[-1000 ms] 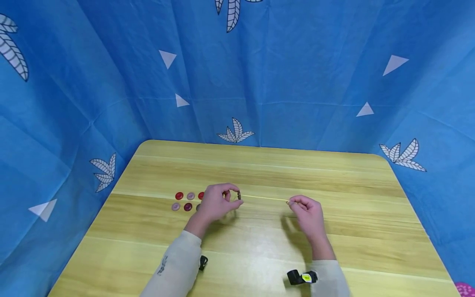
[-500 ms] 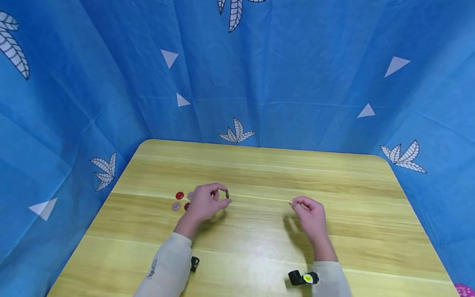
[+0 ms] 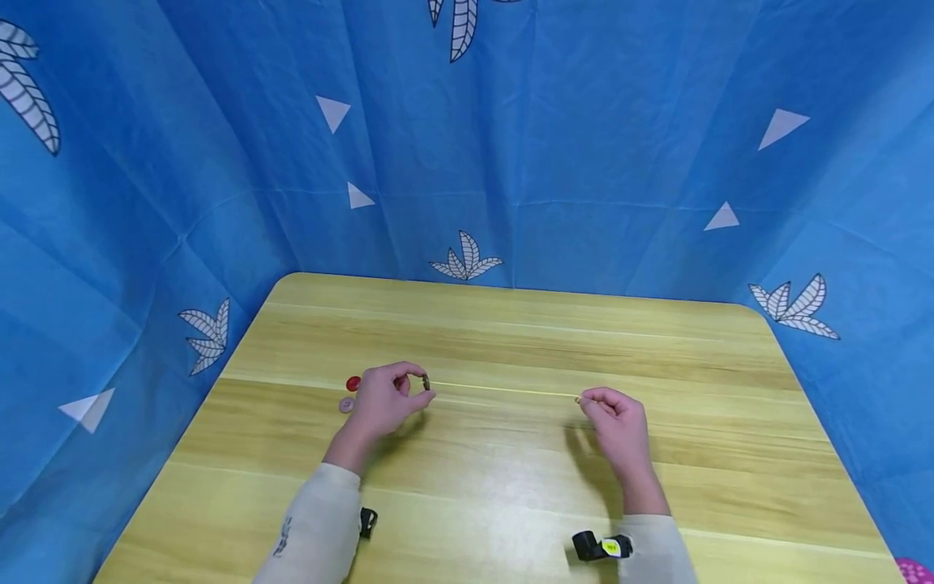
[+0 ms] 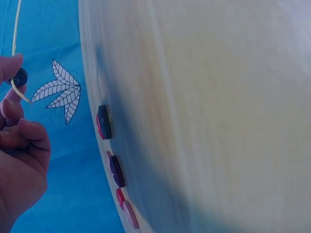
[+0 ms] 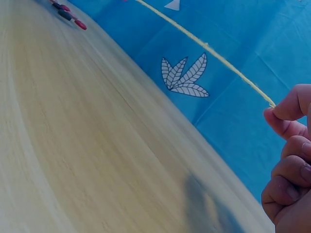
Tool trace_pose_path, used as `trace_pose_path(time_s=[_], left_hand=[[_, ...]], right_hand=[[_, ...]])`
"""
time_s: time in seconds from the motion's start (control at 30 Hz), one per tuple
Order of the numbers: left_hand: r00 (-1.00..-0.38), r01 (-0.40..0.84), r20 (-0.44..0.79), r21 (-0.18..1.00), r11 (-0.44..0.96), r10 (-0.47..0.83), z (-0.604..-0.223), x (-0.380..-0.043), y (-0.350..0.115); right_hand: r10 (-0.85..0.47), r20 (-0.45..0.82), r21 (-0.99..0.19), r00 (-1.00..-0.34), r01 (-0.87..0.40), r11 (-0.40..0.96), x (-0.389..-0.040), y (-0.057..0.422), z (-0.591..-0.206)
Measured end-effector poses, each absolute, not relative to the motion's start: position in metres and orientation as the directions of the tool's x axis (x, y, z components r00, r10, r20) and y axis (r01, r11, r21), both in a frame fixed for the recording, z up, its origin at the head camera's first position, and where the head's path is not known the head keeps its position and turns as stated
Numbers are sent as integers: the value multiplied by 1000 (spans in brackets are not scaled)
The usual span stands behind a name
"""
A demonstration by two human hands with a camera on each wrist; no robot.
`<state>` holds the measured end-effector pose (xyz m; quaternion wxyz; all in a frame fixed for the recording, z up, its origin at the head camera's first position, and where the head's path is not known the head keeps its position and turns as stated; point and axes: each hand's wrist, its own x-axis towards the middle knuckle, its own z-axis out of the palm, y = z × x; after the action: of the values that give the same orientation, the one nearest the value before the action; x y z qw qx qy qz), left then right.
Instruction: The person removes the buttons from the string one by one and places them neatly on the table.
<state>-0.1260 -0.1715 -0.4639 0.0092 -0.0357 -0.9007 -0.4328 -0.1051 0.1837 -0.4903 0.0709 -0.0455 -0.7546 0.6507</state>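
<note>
My left hand [image 3: 381, 399] pinches a dark round button [image 4: 20, 76] on edge between thumb and a finger, above the table's left half. A yellow string [image 3: 503, 389] passes through the button, with a short tail [image 4: 21, 94] hanging out on the near side in the left wrist view. From the button the string runs nearly straight across to my right hand [image 3: 619, 423], which pinches its other end between thumb and index finger [image 5: 294, 103]. Something small and brown shows at those right fingertips in the head view, too small to make out.
Left of my left hand lie a red button [image 3: 353, 383] and a pink button [image 3: 346, 405]. The left wrist view shows several more, including a dark one [image 4: 104, 122]. They rest on a wooden table [image 3: 511, 478] before a blue curtain [image 3: 584, 146].
My left hand has moved left with the dark button, now covering more of the buttons on the table. The right hand has shifted slightly right, and the string between them is longer.
</note>
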Motion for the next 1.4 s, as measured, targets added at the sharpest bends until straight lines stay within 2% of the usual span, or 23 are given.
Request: trace_pose_path(time_s=[0.27, 0.5, 0.73, 1.07, 1.4], left_hand=[[-1000, -24, -7, 734, 679, -28, -465, -124, -180], [-997, 68, 66, 785, 616, 27, -470, -124, -190], [-993, 113, 100, 755, 646, 58, -473, -121, -197], [-997, 59, 5, 690, 722, 77, -477, -116, -205], [-995, 42, -46, 623, 781, 90, -478, -112, -211]], right_hand=[[190, 54, -987, -980, -23, 159, -105, 185, -492], [213, 26, -988, -977, 7, 151, -105, 189, -494], [250, 53, -983, -967, -6, 186, -103, 188, -493], [281, 25, -972, -959, 42, 231, -102, 190, -497], [280, -8, -973, -960, 72, 219, -103, 192, -496]])
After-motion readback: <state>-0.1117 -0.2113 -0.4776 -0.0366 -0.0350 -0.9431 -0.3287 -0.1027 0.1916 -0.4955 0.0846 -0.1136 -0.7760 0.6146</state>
